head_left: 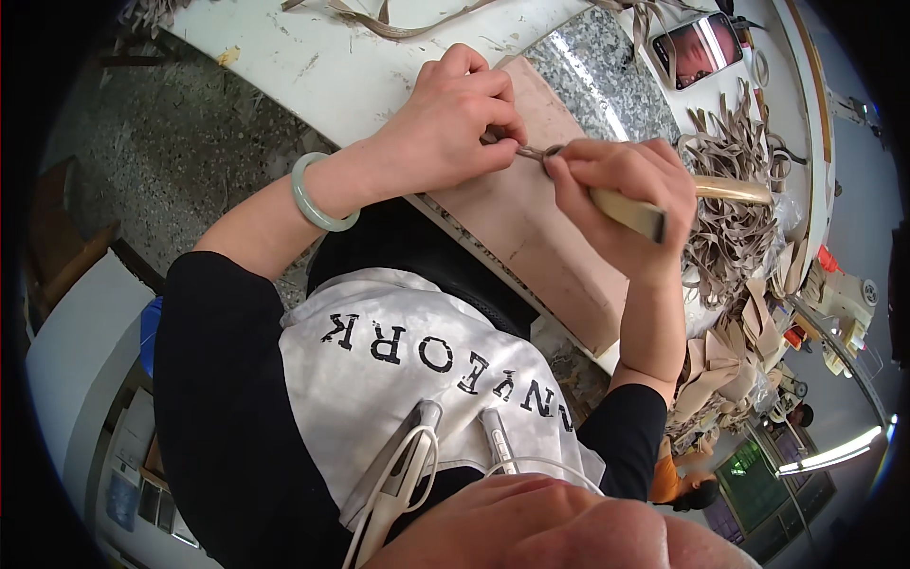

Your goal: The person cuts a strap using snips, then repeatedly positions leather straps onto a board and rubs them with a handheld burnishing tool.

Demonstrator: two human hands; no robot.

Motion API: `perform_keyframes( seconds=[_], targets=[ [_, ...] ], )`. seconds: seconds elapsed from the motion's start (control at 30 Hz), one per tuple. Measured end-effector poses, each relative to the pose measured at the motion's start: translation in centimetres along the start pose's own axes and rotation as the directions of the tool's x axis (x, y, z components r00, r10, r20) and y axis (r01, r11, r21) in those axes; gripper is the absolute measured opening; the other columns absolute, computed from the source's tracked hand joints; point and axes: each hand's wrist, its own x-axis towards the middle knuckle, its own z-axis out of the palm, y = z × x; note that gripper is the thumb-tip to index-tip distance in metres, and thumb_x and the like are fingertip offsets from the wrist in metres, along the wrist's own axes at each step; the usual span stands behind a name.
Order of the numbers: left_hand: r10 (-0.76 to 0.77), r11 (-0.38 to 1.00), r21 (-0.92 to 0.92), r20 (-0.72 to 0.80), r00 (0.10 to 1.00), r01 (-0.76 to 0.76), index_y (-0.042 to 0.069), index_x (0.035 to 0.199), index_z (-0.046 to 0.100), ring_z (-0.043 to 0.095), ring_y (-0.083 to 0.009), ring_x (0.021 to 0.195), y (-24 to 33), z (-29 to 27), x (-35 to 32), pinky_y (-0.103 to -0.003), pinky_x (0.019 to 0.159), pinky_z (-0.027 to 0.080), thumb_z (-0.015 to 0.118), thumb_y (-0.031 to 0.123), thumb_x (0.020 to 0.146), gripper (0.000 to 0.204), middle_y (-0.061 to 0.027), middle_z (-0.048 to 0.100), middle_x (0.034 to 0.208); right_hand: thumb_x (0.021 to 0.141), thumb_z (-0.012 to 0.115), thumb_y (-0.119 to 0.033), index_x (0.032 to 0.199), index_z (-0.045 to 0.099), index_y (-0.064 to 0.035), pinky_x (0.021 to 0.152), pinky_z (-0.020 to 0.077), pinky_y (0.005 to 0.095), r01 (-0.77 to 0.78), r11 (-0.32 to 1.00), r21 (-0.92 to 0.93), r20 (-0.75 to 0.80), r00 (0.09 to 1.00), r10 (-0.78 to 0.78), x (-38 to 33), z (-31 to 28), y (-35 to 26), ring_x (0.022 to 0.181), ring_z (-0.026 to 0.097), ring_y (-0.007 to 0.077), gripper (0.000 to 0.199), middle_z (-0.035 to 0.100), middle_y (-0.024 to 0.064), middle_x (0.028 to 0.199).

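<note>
My left hand (455, 128) was closed in a pinch on a small metal ring piece (533, 151), thumb and forefinger pressing it down onto the tan leather panel (531, 228) that lay across the edge of the bench (322, 66). My right hand (621, 194) was curled shut around a pale wooden-handled tool (654, 204), its fingertips crowded up against the same ring, so both hands met at that one spot near the panel's upper part. I judged I was in the middle of working the ring's fitting with the tool, holding it steady while I did so; whatever came after would have needed the left pinch kept firm and the tool's working end guided closely, since the piece was tiny and my fingers hid most of it. I could not tell how the tool's tip sat against the metal.

A pale green bangle (318, 199) sat on my left wrist. To the right lay a heap of cut leather strips (735, 204), with folded tan pieces lower down. Behind the panel was a grey speckled stone slab (597, 71), and beyond it a phone (697, 47), a dark rounded rectangle with a reddish lit screen. No packages or labels showed on the bench itself
</note>
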Motion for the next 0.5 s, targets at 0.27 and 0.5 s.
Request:
perform_keyframes(
  seconds=[0.27, 0.5],
  targets=[
    [0.023, 1.0, 0.0, 0.11, 0.994, -0.023, 0.01, 0.091, 0.073, 0.05, -0.0269, 0.107, 0.1, -1.2, 1.3, -0.039, 0.095, 0.044, 0.077, 0.014, 0.081, 0.011, 0.0007, 0.063, 0.096, 0.077, 0.088, -0.006, 0.076, 0.068, -0.0117, 0.059, 0.0438, 0.028, -0.034, 0.999, -0.012, -0.06, 0.998, 0.034, -2.0, -1.0, 0.0, 0.064, 0.07, 0.0121, 0.021, 0.076, -0.0001, 0.079],
    [0.248, 0.938, 0.23, 0.073, 0.966, -0.259, 0.013, 0.095, 0.067, 0.053, -0.0229, 0.108, 1.5, 1.4, 3.0, -0.042, 0.092, 0.037, 0.078, 0.019, 0.084, 0.017, -0.0016, 0.063, 0.098, 0.081, 0.083, 0.004, 0.081, 0.067, -0.0002, 0.063, 0.0512, 0.026, -0.482, 0.834, 0.269, -0.397, 0.733, 0.552, -14.0, -3.9, -0.8, 0.069, 0.068, 0.0139, 0.016, 0.077, 0.0139, 0.087]
  ],
)
